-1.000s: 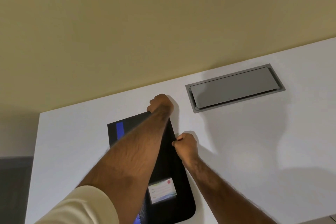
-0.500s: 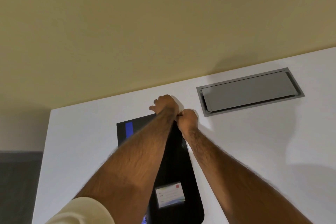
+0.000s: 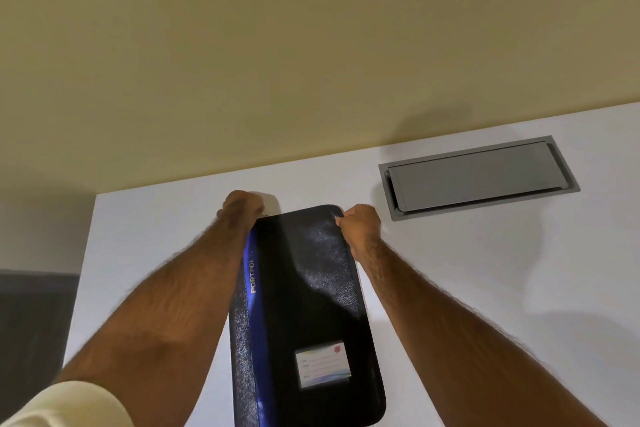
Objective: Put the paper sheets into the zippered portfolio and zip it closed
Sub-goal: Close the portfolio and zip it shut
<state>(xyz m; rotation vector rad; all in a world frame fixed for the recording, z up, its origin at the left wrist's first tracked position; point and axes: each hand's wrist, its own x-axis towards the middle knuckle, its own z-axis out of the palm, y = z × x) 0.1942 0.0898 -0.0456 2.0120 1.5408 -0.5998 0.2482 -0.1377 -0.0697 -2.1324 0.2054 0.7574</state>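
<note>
A black zippered portfolio (image 3: 304, 315) is laid flat on a white table (image 3: 485, 288), its long axis running from the near edge of the view toward the far wall. A blue stripe with gold lettering is carried along its left side, and a small white label card (image 3: 322, 368) is seen on its near right part. The near end of the portfolio is cut off by the bottom of the picture.

Both far corners are gripped. The left hand (image 3: 240, 206) is closed on the far left corner, fingers curled over the edge, with a small metal piece — too small to be told apart clearly — seen just beside it on the far edge. The right hand (image 3: 360, 224) is pinched shut at the far right corner, where a small bright point, apparently a zipper pull, is held between the fingertips. Whether the zip is fully drawn cannot be told, though the cover lies flat and no gap is seen along the visible edges.

A cream sleeve (image 3: 65, 406) is seen on the left arm at the near left. On the far right of the table a grey recessed hatch (image 3: 478, 177) is set into the surface, well apart from the portfolio. A beige wall (image 3: 311, 45) is seen beyond the table's far edge.
</note>
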